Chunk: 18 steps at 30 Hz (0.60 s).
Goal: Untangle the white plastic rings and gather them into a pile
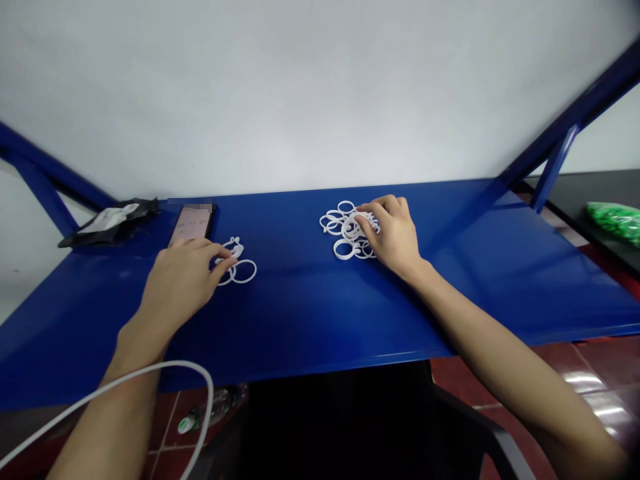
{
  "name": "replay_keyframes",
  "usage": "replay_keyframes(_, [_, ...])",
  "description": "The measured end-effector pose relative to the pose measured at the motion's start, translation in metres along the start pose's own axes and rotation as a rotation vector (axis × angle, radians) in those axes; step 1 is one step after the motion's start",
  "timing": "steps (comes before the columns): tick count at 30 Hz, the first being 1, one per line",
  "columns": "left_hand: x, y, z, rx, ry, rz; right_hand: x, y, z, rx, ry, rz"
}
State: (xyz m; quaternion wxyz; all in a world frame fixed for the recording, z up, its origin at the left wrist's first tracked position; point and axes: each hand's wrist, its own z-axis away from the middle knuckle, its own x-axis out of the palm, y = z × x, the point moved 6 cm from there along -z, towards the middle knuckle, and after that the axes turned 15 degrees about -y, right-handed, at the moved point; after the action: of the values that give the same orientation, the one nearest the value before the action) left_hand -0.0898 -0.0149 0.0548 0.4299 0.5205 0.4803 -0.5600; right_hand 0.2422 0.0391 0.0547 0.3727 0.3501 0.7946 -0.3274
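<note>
Two hands on blue table (310,313), left hand (180,280) seemingly pinching small rings (239,265), right hand (393,233) fingers curled on ring pile (343,227).

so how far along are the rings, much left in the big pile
Looks early. Done: only a small cluster of white rings lies by the left hand, whose fingertips touch it. In hand: the right hand rests on the larger pile of rings, fingers picking among them. Left: most rings are in that pile on the blue table.
</note>
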Motion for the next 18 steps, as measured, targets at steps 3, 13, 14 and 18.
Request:
replay_keyframes(3, [-0.021, 0.01, 0.001, -0.059, 0.13, 0.063, -0.002, -0.013, 0.002, -0.076, -0.019, -0.05])
replay_keyframes(13, [-0.017, 0.094, -0.047, 0.129, 0.13, 0.736, 0.008, -0.058, 0.012, -0.299, -0.2, -0.297])
replay_keyframes(14, [-0.014, 0.1, -0.049, 0.168, 0.131, 0.747, 0.008, -0.058, 0.012, -0.3, -0.203, -0.318])
replay_keyframes(18, [-0.007, 0.11, -0.048, 0.232, 0.227, 0.671, 0.008, -0.054, 0.013, -0.312, -0.198, -0.399])
